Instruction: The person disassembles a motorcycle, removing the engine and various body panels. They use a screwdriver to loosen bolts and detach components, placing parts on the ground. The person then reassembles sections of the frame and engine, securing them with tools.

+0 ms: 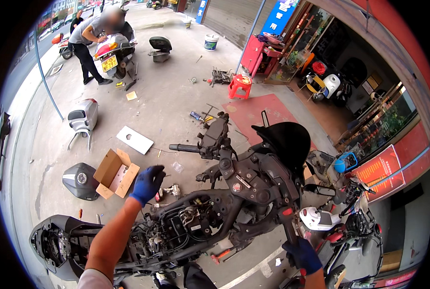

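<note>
On the pavement [167, 106] we have a box [108, 166] beyond the motorcycle [195, 216], a stool [239, 85] toward the right edge.

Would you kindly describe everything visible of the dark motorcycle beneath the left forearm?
The motorcycle is dark, seemingly metal with plastic panels, and partly stripped, its middle baring frame, hoses and cables. It appears upright on the paving, tail left, black front cover right. The right hand meets the right handlebar; the left forearm crosses above the rear.
</note>
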